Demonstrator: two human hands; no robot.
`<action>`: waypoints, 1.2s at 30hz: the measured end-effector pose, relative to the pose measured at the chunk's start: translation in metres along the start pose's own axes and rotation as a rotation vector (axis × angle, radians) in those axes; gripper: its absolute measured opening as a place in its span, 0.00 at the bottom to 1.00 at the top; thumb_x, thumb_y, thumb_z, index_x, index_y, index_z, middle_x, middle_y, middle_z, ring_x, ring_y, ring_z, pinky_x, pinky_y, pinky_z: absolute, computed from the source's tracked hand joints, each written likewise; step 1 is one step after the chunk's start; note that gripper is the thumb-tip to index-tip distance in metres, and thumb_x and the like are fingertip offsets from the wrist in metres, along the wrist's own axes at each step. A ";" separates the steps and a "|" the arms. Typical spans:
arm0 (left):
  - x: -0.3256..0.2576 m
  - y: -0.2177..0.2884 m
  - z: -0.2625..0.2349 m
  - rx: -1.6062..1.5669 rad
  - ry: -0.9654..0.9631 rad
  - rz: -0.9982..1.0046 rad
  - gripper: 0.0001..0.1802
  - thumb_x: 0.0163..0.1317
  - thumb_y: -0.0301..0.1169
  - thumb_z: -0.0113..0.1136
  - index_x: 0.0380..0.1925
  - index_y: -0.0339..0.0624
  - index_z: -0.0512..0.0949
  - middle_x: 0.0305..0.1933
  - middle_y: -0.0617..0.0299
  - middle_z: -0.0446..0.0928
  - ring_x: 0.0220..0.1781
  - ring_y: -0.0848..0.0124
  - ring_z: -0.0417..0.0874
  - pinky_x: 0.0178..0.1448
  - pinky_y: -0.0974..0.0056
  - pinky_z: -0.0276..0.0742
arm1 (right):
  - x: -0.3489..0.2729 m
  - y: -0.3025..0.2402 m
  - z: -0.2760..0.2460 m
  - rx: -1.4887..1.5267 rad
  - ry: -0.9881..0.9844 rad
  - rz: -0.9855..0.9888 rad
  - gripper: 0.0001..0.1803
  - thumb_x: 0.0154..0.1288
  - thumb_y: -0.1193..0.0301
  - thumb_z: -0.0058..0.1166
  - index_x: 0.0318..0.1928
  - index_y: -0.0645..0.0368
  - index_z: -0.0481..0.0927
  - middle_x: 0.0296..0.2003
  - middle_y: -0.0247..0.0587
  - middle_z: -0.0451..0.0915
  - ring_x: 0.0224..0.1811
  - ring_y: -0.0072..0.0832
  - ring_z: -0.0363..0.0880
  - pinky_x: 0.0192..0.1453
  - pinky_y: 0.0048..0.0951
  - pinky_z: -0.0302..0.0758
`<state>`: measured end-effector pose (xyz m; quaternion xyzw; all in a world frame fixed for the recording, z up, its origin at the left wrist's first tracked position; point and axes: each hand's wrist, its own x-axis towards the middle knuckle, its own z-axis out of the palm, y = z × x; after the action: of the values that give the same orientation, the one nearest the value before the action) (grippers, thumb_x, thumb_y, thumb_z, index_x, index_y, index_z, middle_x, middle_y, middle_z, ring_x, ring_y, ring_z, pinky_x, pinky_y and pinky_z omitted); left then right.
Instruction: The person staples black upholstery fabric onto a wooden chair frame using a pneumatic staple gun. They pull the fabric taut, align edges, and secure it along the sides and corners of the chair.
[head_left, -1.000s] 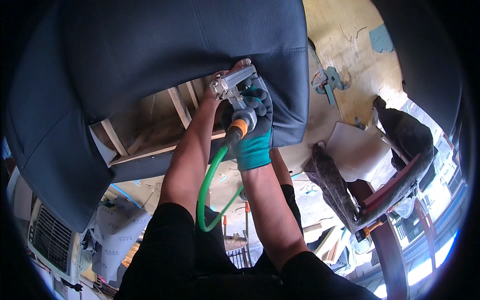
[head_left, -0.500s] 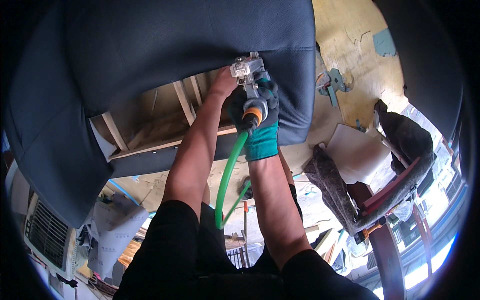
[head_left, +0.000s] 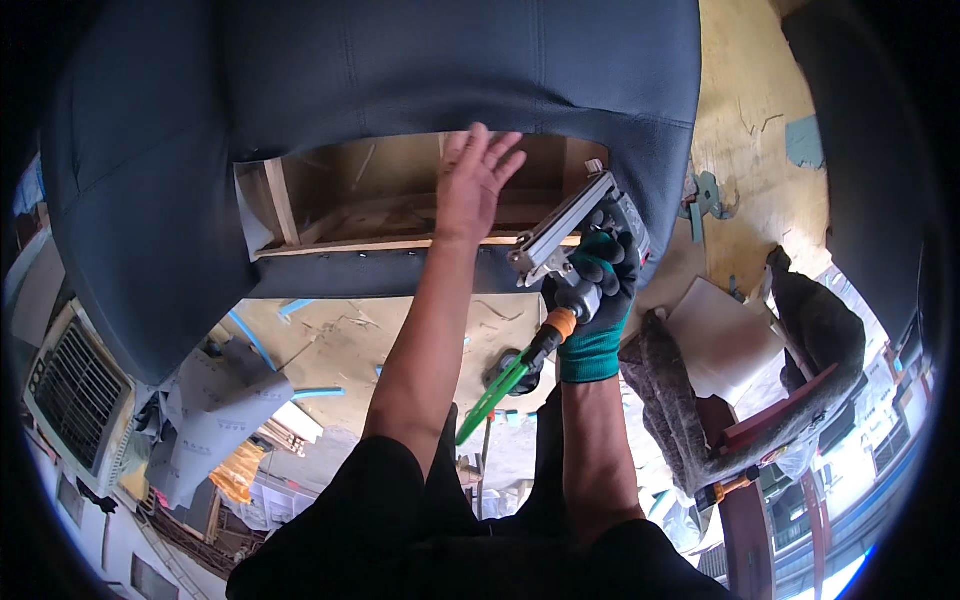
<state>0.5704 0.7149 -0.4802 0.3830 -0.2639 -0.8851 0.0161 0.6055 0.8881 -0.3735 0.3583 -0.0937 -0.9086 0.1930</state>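
A pneumatic staple gun (head_left: 566, 226), silver with an orange collar, is gripped by my right hand (head_left: 612, 265) in a green and black glove. From its handle a green air hose (head_left: 490, 404) runs down between my arms. My bare left hand (head_left: 472, 185) holds nothing, its fingers spread over the opening of the sofa frame. Black upholstery (head_left: 460, 70) surrounds that opening on the top and sides. Inside it the wooden frame (head_left: 277, 202) shows bare slats and a front rail. Below the rail hangs a black strip (head_left: 370, 275) of the same covering.
On the right stand a board with a fuzzy dark cloth (head_left: 668, 410) and a pale panel (head_left: 722, 335). A grey vented unit (head_left: 80, 385) and crumpled printed sheeting (head_left: 215, 425) lie at left. Blue strips (head_left: 318, 392) are scattered over the floor.
My left hand has let go of the upholstery edge and opened. My right hand has drawn the staple gun back to the right and turned it. The view has shifted.
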 end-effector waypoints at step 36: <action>0.047 0.019 -0.083 0.291 0.186 0.156 0.19 0.73 0.39 0.68 0.25 0.41 0.80 0.25 0.74 0.77 0.28 0.84 0.70 0.32 0.71 0.68 | 0.115 0.105 0.000 -2.097 0.285 -0.179 0.12 0.66 0.67 0.63 0.40 0.64 0.83 0.26 0.34 0.84 0.25 0.18 0.81 0.28 0.26 0.75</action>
<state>0.5908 0.6504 -0.5494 0.4400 -0.4155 -0.7943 0.0533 0.5587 0.7445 -0.4115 0.1214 0.7869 -0.4956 0.3470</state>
